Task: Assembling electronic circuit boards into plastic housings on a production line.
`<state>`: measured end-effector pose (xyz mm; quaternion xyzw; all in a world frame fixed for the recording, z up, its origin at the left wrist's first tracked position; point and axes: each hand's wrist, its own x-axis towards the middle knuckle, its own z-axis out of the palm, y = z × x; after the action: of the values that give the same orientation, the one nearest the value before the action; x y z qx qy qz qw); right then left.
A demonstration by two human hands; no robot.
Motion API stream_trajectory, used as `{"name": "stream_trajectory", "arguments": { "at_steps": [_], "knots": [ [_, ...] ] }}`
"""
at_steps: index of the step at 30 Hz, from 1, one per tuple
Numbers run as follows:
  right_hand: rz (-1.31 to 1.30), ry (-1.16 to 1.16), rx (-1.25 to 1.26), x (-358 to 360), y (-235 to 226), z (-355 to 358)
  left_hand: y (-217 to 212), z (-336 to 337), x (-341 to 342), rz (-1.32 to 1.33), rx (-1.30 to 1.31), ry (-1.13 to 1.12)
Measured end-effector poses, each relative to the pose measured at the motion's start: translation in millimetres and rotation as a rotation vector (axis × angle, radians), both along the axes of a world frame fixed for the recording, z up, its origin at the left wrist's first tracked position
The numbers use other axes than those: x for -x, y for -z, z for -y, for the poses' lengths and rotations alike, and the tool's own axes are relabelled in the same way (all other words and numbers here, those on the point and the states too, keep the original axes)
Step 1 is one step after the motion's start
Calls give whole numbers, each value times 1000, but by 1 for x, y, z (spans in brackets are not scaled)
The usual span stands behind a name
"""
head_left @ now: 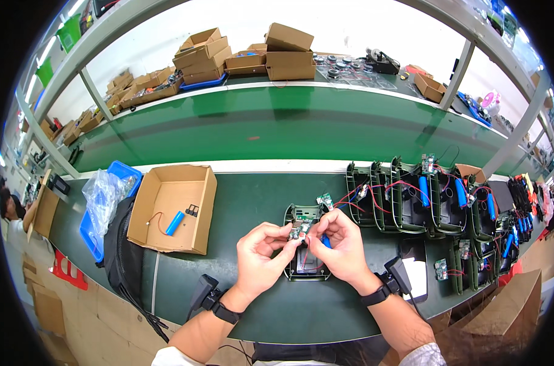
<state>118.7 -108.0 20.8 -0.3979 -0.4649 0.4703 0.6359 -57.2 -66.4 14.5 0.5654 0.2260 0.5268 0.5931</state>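
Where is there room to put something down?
The table is bare between the box and the left hand. The green strip behind looks mostly bare too. It's crowded on the right: cases and batteries sit close together.

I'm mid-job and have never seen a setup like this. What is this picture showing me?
There is no machine here: someone is working bare-handed, seen from a wide camera on their own head that looks down, so straight edges bend near the rim. The left hand holds a small circuit board in its fingertips; the right hand meets it there, though what exactly it pinches is hard to tell. Below them a dark green case lies on the green workbench. To the left are a cardboard box with a blue battery inside and a blue tray; to the right, more green cases with wires.
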Motion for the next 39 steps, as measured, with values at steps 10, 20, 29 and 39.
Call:
{"name": "stream_trajectory", "arguments": {
  "at_steps": [10, 20, 29, 39],
  "knots": [
    [1, 17, -9, 2, 1, 1, -3, 1, 0, -88, -60, -65],
    [-4, 43, -21, 3, 7, 0, 2, -2, 1, -87, -19, -36],
    [737, 251, -312, -14, -37, 3, -3, -7, 5, -32, 131, 69],
    [975, 186, -373, -6, -37, 10, -5, -11, 10, 31, 241, 177]
  ]
}}
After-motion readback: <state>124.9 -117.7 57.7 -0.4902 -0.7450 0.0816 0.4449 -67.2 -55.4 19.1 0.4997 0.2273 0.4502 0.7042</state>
